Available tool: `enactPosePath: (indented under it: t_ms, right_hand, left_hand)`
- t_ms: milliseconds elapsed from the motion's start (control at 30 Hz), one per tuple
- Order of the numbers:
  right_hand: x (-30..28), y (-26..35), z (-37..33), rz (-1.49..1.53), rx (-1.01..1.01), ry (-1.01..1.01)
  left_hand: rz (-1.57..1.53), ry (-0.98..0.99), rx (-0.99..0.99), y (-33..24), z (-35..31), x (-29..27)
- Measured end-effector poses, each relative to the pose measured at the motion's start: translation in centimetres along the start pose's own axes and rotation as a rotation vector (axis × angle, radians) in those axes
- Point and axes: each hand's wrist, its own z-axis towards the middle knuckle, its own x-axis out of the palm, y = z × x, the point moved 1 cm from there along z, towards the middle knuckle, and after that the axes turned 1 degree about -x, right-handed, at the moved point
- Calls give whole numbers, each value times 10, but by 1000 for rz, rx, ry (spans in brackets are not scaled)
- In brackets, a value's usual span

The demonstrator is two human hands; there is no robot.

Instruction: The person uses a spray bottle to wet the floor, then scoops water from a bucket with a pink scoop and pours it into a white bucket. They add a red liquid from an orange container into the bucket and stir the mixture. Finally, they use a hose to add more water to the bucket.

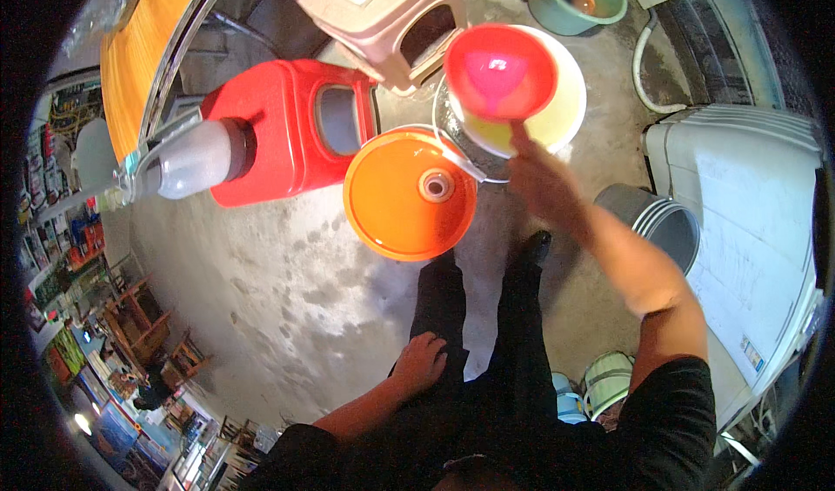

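Red plastic scoop (502, 72), handle gripped in the right hand (546, 182), fingers closed round it. Scoop is over the white bucket (576, 82), covering much of its mouth. Yellow stuff (557, 126) inside the bucket, shows beside the scoop; liquid or solid, can't tell. Scoop bowl has a brighter pink patch plus glare; can't tell if anything's in it.

Left hand (421, 362) lies loose on the thigh, fingers slightly bent, nothing seen in it.

Orange lid-like disc (391, 204) near the white bucket, raised rim, pale-ringed round opening off-centre; whatever is under it is hidden. Wire handle with white grip (461, 160) overlaps its edge; owner unclear.

Green basin (550, 8) at top: mixed items inside, one orange-brown, rest unclear; basin cut off by the upper edge. Grey bucket (631, 208) right of the right forearm, inside too shadowed to read. Pale green bucket (609, 378) by the right sleeve, partly hidden.

Red stool (270, 134) left of the orange disc; pinkish stool (374, 4) above, top cut off. Far-left clutter too small and warped.
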Motion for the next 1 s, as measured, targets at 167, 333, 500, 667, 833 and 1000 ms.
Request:
enactPosePath:
  t_ms: [167, 333, 500, 667, 833, 1000]
  right_hand:
    - [-4, -27, -20, 476, 18, -77]
    - [-3, -2, -37, 409, 41, 19]
    - [-9, 7, -25, 366, 141, -98]
    - [-26, -5, 13, 580, 546, -210]
    - [-21, -34, 75, 565, 846, -210]
    - [-6, -40, 112, 666, 810, -95]
  left_hand:
    - [14, -29, -19, 9, 1, 6]
    - [-4, -5, -43, 16, -2, 7]
    - [-35, -23, -31, 26, -12, 10]
    - [-54, -40, -20, 31, -12, 14]
    - [-25, -27, -13, 34, -5, 15]
    - [-1, -59, 87, 39, -4, 15]
